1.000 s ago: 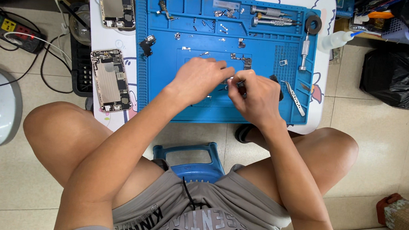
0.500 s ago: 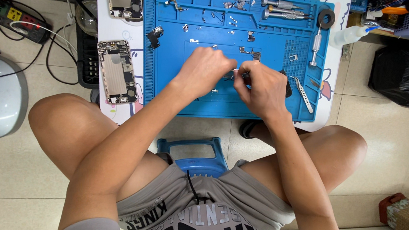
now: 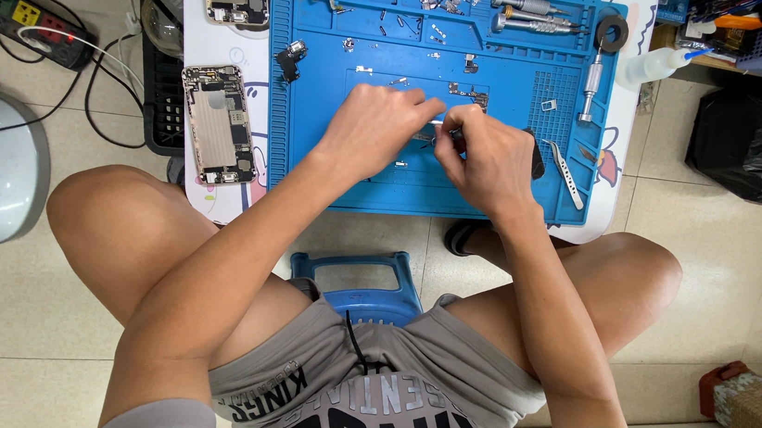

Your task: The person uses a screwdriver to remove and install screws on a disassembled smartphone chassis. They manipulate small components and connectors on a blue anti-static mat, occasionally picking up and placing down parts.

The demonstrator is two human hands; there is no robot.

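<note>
Tiled floor surrounds a low white worktop (image 3: 214, 203) carrying a blue repair mat (image 3: 495, 192). At the mat's middle, a small metal part (image 3: 428, 135) sits pinched between both hands. The left hand (image 3: 372, 129) has its fingers closed on the part's near edge; the right hand (image 3: 484, 157) grips a dark-handled tool (image 3: 535, 159), tip at the part. Since a second ago both hands have edged closer together, suggesting fine work underway. Two opened phone bodies (image 3: 213, 123) lie left, screwdrivers (image 3: 531, 5) lie beyond, tweezers (image 3: 566, 174) to the right.
</note>
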